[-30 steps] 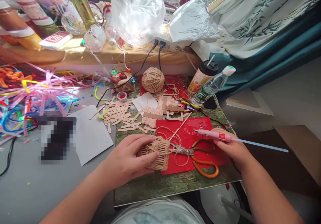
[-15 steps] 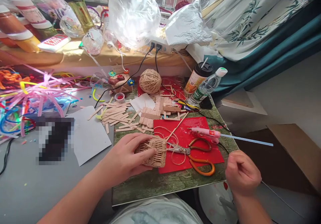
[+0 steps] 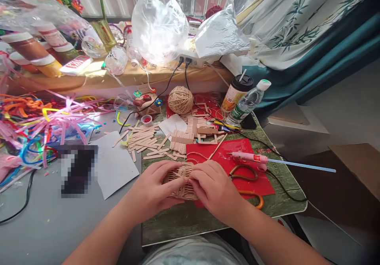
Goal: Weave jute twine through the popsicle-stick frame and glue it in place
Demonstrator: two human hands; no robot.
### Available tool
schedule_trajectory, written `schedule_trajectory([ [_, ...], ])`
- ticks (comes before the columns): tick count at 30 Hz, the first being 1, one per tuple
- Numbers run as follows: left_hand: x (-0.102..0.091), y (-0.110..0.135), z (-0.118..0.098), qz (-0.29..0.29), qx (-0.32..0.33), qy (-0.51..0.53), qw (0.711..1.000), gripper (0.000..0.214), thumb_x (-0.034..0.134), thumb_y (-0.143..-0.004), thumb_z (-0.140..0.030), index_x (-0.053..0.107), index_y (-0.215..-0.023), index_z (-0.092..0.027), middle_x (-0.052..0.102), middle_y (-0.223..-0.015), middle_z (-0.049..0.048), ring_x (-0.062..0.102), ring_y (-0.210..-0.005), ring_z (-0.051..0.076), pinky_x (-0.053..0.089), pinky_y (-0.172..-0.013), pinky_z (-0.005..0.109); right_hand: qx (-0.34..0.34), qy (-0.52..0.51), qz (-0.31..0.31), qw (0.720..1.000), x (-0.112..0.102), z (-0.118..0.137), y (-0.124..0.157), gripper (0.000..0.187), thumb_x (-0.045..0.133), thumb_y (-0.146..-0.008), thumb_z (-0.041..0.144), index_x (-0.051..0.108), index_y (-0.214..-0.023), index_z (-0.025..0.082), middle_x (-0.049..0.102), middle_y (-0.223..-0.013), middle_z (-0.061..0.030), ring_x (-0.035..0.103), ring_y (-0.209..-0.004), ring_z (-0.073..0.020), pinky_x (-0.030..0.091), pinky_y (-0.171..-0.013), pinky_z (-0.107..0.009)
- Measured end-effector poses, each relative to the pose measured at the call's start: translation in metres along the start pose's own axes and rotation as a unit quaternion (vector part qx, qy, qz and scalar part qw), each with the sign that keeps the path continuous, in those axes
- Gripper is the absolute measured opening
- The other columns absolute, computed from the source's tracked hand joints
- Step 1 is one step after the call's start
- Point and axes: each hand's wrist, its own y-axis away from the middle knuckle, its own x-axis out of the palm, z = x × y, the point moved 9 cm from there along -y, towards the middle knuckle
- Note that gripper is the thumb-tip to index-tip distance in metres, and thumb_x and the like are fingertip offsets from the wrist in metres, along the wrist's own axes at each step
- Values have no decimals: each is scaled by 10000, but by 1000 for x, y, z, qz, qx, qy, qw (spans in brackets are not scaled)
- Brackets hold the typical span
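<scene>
My left hand (image 3: 152, 184) is closed around a small boxy piece woven from twine (image 3: 181, 174), thumb across its top and fingers over the far side. My right hand (image 3: 215, 188) is against the piece's right side, thumb and forefinger pinched together at its surface; what lies between the fingertips is too small to make out. A loose loop of twine (image 3: 198, 154) runs out behind the right hand. Beyond that hand, scissors with orange handles (image 3: 252, 197) rest on a red sheet (image 3: 231, 150), their blades hidden. A pink glue gun (image 3: 249, 156) with a long glue stick lies on the sheet.
Behind the hands are scattered craft sticks (image 3: 142, 140), a twine ball (image 3: 180, 100) and twine-wrapped cards (image 3: 179, 140). A water bottle (image 3: 247, 103) and a lidded cup (image 3: 236, 93) stand at back right. White paper (image 3: 117, 166) and pipe cleaners (image 3: 68, 118) lie left. A black cord crosses the table.
My right hand has come in from the table's right edge, where it was a fist, to the woven twine piece. My left hand still holds the piece. The view has shifted slightly.
</scene>
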Motion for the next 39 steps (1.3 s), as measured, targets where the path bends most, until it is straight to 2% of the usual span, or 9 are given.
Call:
schedule_trajectory([
  [4, 1, 4, 9, -45, -29, 74, 996, 918, 878, -880, -425, 377, -1629, -247, 694, -1409, 183, 680, -1287, 308, 595, -1082, 508, -15, -5, -15, 1000, -3, -1, -1, 121, 501, -1081, 127, 576, -1105, 220, 731, -1009, -88, 594, -907, -247, 514, -816, -415],
  [6, 1, 5, 13, -55, -52, 88, 993, 993, 896, -854, -462, 334, -1637, -223, 708, -1381, 188, 695, -1266, 308, 601, -1073, 506, -16, 0, -8, 1000, -3, -3, -4, 114, 497, -1078, 125, 557, -1105, 219, 714, -987, -83, 585, -888, -243, 516, -810, -407],
  [13, 4, 3, 9, -10, -50, 29, 998, 939, 828, -890, -572, 383, -1613, -168, 712, -1382, 204, 706, -1258, 334, 598, -1085, 507, -14, -17, 22, 1000, 1, -6, -5, 139, 441, -1068, 109, 514, -1110, 220, 676, -936, -66, 600, -798, -221, 518, -708, -339],
  [20, 4, 1, 7, -8, -28, 13, 999, 799, 791, -931, -564, 486, -1529, -132, 701, -1400, 213, 689, -1272, 324, 592, -1090, 486, -11, -38, 28, 999, 1, -11, -3, 125, 474, -1070, 112, 535, -1122, 207, 681, -948, -69, 616, -820, -219, 530, -736, -333],
  [27, 6, 6, 12, 15, -57, 12, 998, 941, 818, -916, -537, 352, -1635, -149, 693, -1401, 201, 687, -1270, 322, 577, -1104, 468, 35, -121, 55, 991, 8, -25, 2, 117, 510, -1082, 140, 579, -1140, 214, 679, -979, -64, 611, -867, -208, 519, -789, -335],
  [32, 3, 7, 15, 28, -78, 20, 996, 923, 817, -922, -503, 333, -1646, -199, 680, -1396, 190, 680, -1261, 323, 576, -1093, 461, 101, -248, 50, 962, 10, -41, 6, 92, 560, -1079, 175, 621, -1107, 238, 680, -987, -38, 634, -896, -182, 520, -819, -307],
  [39, 0, 11, 26, 67, -136, 57, 987, 722, 850, -846, -311, 492, -1470, -249, 635, -1376, 148, 665, -1229, 298, 601, -1020, 412, 219, -386, 64, 894, 33, -62, 14, 93, 592, -1085, 274, 657, -1030, 238, 660, -956, -24, 629, -861, -164, 530, -785, -272],
])
